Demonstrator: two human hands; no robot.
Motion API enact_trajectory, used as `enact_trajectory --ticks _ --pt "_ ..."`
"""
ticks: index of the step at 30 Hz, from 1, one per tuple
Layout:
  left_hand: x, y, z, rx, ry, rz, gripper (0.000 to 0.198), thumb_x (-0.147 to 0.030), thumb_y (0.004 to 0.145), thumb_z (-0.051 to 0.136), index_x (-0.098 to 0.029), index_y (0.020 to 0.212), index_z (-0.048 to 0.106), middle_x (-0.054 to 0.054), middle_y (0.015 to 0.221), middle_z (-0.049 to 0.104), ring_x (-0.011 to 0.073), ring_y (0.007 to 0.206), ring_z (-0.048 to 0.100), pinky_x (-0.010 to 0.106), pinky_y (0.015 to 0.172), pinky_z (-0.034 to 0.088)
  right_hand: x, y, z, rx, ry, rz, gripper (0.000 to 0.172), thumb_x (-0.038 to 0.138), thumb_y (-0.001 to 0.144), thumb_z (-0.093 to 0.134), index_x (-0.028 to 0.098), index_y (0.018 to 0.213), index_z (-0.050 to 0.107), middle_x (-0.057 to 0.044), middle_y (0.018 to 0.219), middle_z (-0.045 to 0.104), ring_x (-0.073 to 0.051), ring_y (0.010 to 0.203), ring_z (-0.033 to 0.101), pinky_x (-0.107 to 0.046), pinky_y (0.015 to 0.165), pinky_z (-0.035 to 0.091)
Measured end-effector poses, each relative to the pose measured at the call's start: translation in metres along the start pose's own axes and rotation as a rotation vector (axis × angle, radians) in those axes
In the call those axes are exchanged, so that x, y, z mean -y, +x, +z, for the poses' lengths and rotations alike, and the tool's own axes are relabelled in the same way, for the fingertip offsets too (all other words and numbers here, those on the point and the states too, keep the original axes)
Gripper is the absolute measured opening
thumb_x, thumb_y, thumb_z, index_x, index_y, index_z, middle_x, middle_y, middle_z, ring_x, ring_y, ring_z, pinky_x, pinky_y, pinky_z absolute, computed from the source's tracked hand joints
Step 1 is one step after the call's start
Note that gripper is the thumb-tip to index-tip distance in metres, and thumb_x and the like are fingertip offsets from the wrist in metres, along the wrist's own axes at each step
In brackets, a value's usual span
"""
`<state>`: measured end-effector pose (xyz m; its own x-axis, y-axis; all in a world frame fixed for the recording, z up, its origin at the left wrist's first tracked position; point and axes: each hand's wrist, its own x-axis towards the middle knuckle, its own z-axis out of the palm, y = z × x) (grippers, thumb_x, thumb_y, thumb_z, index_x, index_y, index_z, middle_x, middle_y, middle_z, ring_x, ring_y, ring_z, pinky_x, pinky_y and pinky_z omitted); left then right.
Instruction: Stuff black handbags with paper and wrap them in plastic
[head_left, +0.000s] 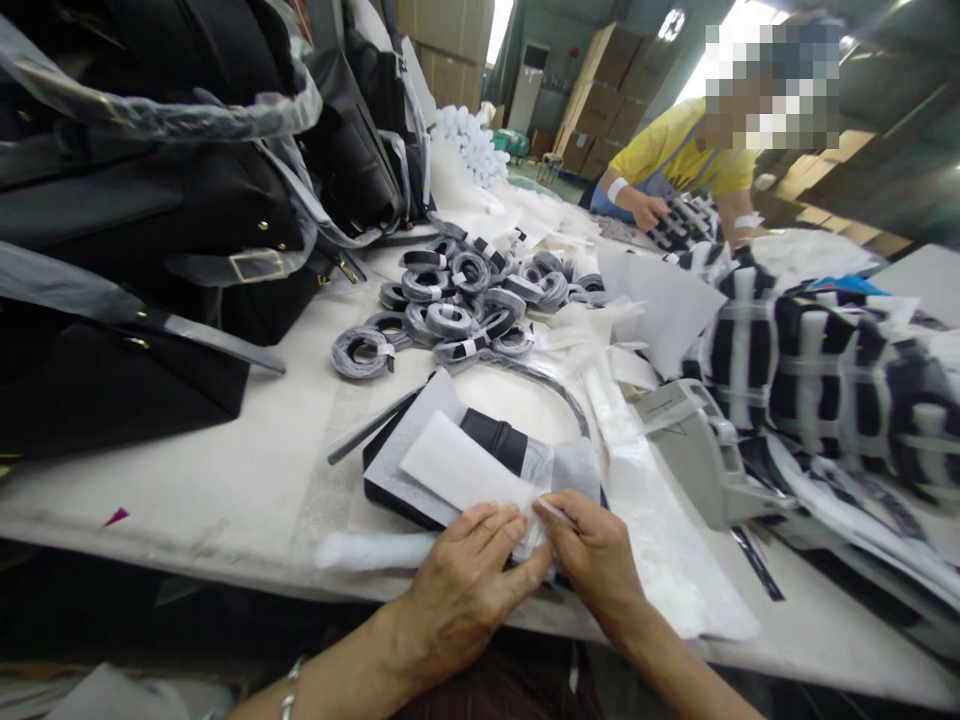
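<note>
A small black bag (390, 505) lies on the table before me. A pale tissue-like sheet (431, 405) and a white foam sheet (457, 465) lie over it. Beside the foam, a black strap piece (495, 437) ends in clear plastic wrap (537, 462). My left hand (461, 585) is closed over the foam sheet's near end, fingers on top and thumb reaching right. My right hand (596, 560) pinches the edge of the same foam sheet, close to the left fingertips. The parts under my fingers are hidden. A white foam roll (375, 551) lies left of my left hand.
Wrapped strap coils (450, 320) are heaped behind the bag. Large black bags (150, 220) stand at the left. A grey tape dispenser (694, 450) and plastic sheets (660, 540) lie to the right, near wrapped black bundles (814, 370). Across the table, a co-worker in yellow (667, 150) handles a bundle.
</note>
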<state>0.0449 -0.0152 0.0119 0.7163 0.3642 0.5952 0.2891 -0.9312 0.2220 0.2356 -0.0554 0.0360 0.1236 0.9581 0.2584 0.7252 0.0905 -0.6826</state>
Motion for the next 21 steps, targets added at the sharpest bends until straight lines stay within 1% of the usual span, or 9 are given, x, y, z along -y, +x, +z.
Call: enact_trajectory --ticks 2,4,7,9,11,14,18,21 --pt "0.001 -0.001 0.001 -0.01 0.002 0.01 0.033 -0.019 0.098 0.045 -0.021 0.128 0.059 0.01 0.125 0.064 0.0197 0.121 0.057 0.038 0.107 0.045 0.004 0.011 -0.006 0.086 -0.01 0.04 0.019 0.027 0.092 0.058 0.022 0.079 0.07 0.0 0.074 0.07 -0.015 0.068 0.065 -0.023 0.066 0.048" --pt "0.002 -0.002 0.001 -0.022 -0.014 0.019 0.033 -0.018 0.098 0.045 -0.021 0.128 0.058 0.01 0.124 0.064 0.0201 0.123 0.056 0.038 0.107 0.044 0.008 0.02 -0.012 0.147 -0.056 0.043 0.02 0.029 0.092 0.059 0.022 0.076 0.07 0.0 0.073 0.069 -0.016 0.069 0.064 -0.025 0.067 0.047" --pt "0.002 -0.001 0.0 -0.004 -0.042 0.019 0.037 -0.016 0.095 0.046 -0.016 0.13 0.055 0.012 0.123 0.064 0.0213 0.124 0.055 0.038 0.107 0.044 0.013 0.029 -0.016 0.214 -0.159 0.0 0.025 0.029 0.094 0.056 0.023 0.075 0.07 0.0 0.074 0.065 -0.016 0.071 0.062 -0.026 0.068 0.044" --pt "0.002 0.0 -0.002 0.007 -0.044 0.011 0.037 -0.015 0.093 0.046 -0.014 0.129 0.055 0.012 0.12 0.065 0.0214 0.121 0.057 0.038 0.106 0.044 0.014 0.033 -0.017 0.232 -0.228 -0.041 0.025 0.028 0.094 0.057 0.023 0.074 0.07 -0.001 0.076 0.064 -0.016 0.074 0.061 -0.028 0.07 0.043" --pt "0.001 0.002 -0.002 0.003 -0.037 0.001 0.032 -0.016 0.093 0.047 -0.015 0.124 0.057 0.012 0.117 0.065 0.0209 0.117 0.059 0.038 0.105 0.045 0.013 0.036 -0.017 0.22 -0.274 -0.058 0.022 0.027 0.092 0.062 0.024 0.072 0.071 -0.001 0.077 0.064 -0.017 0.077 0.06 -0.03 0.073 0.041" --pt "0.0 0.002 -0.002 -0.041 -0.02 0.0 0.026 -0.019 0.094 0.047 -0.015 0.118 0.059 0.011 0.116 0.066 0.0207 0.113 0.06 0.037 0.103 0.046 0.008 0.039 -0.013 0.161 -0.263 -0.007 0.018 0.024 0.086 0.069 0.024 0.068 0.071 0.0 0.075 0.064 -0.017 0.077 0.06 -0.032 0.076 0.039" --pt "0.0 0.002 0.002 -0.145 0.046 0.019 0.026 -0.021 0.097 0.045 -0.014 0.116 0.061 0.01 0.112 0.068 0.0202 0.111 0.061 0.036 0.102 0.045 0.003 0.041 -0.007 0.105 -0.204 0.064 0.017 0.02 0.081 0.074 0.022 0.065 0.068 0.002 0.074 0.064 -0.016 0.075 0.059 -0.032 0.078 0.039" --pt "0.004 0.004 0.006 -0.213 0.082 0.033 0.027 -0.018 0.097 0.042 -0.015 0.111 0.064 0.009 0.109 0.069 0.0179 0.109 0.062 0.033 0.103 0.043 0.003 0.043 -0.003 0.082 -0.197 0.108 0.016 0.017 0.077 0.077 0.021 0.065 0.067 0.002 0.075 0.064 -0.016 0.076 0.06 -0.032 0.079 0.039"
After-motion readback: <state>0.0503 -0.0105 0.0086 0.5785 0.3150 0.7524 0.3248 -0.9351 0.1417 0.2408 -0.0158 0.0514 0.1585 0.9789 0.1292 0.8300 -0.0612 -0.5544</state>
